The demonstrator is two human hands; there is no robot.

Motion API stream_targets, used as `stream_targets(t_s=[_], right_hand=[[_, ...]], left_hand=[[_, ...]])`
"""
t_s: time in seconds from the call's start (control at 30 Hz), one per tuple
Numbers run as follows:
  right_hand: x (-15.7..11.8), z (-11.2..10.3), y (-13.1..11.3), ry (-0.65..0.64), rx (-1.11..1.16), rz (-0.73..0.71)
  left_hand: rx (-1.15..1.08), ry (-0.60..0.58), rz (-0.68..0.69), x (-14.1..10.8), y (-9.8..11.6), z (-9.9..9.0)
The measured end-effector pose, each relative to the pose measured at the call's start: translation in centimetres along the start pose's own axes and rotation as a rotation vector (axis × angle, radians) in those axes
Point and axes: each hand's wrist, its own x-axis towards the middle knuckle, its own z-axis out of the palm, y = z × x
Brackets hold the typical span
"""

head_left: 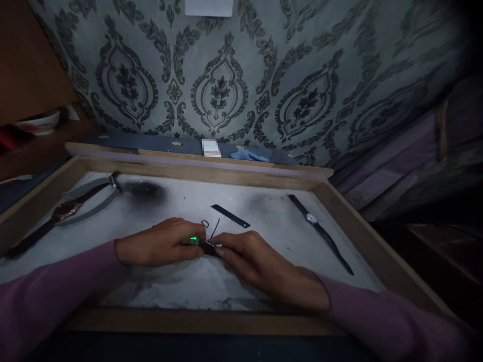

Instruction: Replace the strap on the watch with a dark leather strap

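Near the middle of a shallow wooden tray (207, 319), my left hand (164, 242) is closed round a small watch (193, 241) with a green glint on its face. My right hand (260, 261) pinches the dark strap (212, 249) of that watch, fingertips close to the left ones. A thin dark pin-like piece (215, 228) stands up by the fingertips, and a small black ring (205, 223) lies just beyond them. Behind the right hand lies a flat black blade-like strip (230, 215).
At the tray's left lie a brown-strapped watch (66, 210) and large grey tweezers or tongs (92, 207). A black-strapped watch (312, 219) lies at the right. Behind the rim are a small box (211, 148) and blue cloth (251, 154); a bowl (39, 123) is far left.
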Motion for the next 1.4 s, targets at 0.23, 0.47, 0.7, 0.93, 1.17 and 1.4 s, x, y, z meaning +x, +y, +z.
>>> stream_targets(t_s=[0.23, 0.47, 0.7, 0.93, 1.17, 1.4], right_hand=[[0.1, 0.0, -0.4, 0.01, 0.033, 0.036], [0.2, 0.2, -0.3, 0.035, 0.017, 0.02], [0.2, 0.3, 0.0, 0.029, 0.0, -0.025], [0.0, 0.0, 0.3, 0.192, -0.237, -0.039], [-0.1, 0.1, 0.4, 0.196, -0.443, -0.114], [0.1, 0.2, 0.9, 0.085, -0.476, -0.08]], left_hand=[[0.005, 0.008, -0.016, 0.1, 0.1, 0.0], [-0.006, 0.002, -0.01, 0.1, -0.1, 0.1], [0.005, 0.009, -0.002, 0.2, -0.2, 0.2], [-0.033, 0.017, 0.018, 0.0, -0.2, 0.3], [-0.042, 0.048, 0.006, 0.1, -0.4, 0.3], [-0.031, 0.02, -0.007, 0.1, -0.2, 0.1]])
